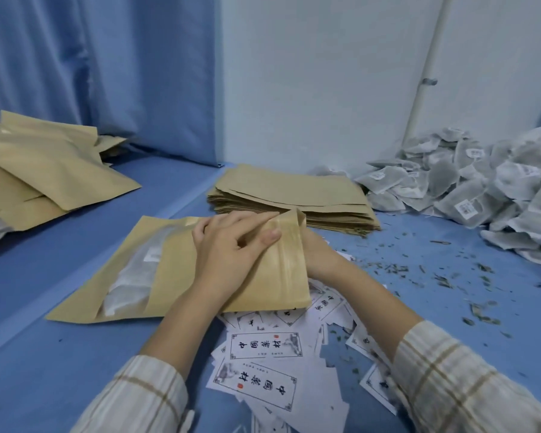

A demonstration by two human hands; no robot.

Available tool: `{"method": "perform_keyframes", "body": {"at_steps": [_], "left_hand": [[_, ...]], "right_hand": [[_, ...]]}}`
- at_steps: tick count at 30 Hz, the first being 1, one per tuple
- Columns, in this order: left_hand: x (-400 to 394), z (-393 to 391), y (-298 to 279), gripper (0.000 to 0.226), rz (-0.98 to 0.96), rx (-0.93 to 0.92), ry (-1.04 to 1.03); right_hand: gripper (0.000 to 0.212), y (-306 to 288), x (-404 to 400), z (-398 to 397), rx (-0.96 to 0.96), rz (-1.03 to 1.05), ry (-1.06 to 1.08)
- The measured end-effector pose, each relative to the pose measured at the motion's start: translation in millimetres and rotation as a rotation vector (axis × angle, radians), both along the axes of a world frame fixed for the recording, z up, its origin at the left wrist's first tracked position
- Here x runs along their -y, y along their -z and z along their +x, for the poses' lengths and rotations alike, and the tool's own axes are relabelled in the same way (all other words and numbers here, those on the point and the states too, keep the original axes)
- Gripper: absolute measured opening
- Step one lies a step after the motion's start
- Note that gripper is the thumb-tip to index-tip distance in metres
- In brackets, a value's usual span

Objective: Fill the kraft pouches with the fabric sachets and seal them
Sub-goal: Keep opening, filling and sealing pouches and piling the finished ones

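Observation:
A kraft pouch (156, 276) lies flat on the blue table in front of me, and white fabric sachets (132, 276) show through its clear window. My left hand (228, 245) rests on top of the pouch and pinches its raised mouth end between thumb and fingers. My right hand (319, 254) is mostly hidden behind that same end and holds it from the back. A stack of flat empty pouches (294, 195) sits just beyond. Loose fabric sachets (469, 182) are heaped at the right.
Filled pouches (41, 176) are piled at the far left. Printed paper labels (278, 370) are scattered near the front edge under my forearms. Dried herb crumbs (444, 273) litter the table at the right. A blue curtain and a white wall stand behind.

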State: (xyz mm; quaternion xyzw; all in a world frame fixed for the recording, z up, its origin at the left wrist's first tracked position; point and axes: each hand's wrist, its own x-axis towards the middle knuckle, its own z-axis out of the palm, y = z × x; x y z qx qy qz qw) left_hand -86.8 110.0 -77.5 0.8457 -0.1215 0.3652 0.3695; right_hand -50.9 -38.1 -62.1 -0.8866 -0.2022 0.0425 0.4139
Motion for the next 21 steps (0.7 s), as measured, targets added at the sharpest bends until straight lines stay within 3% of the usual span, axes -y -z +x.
{"method": "perform_keyframes", "body": {"at_steps": [3, 5, 8, 10, 12, 19, 21], "left_hand": [[-1.7, 0.3, 0.6, 0.025, 0.002, -0.013, 0.000], [-1.7, 0.9, -0.2, 0.026, -0.011, -0.018, 0.001], [-1.8, 1.2, 0.6, 0.025, -0.003, -0.022, 0.003], [-1.8, 1.0, 1.7, 0.024, 0.008, -0.023, 0.008], [-1.6, 0.8, 2.5, 0.022, 0.012, -0.029, 0.016], [-0.9, -1.5, 2.4, 0.022, 0.010, -0.051, 0.019], [-0.2, -2.6, 2.1, 0.022, 0.009, -0.047, 0.020]], "right_hand": [[0.011, 5.1, 33.5, -0.8, 0.102, 0.128, 0.121], [0.011, 13.1, 57.0, -0.8, 0.160, 0.007, 0.173], [0.047, 27.9, 81.4, 1.3, 0.145, -0.334, 0.061], [0.072, 31.5, 85.7, 0.6, 0.078, -0.410, -0.008], [0.076, 33.0, 84.3, 1.5, 0.099, -0.416, -0.023], [0.018, 35.3, 82.7, 8.1, 0.193, -0.261, 0.032], [0.012, 35.6, 83.4, 9.2, 0.186, -0.240, 0.076]]}}
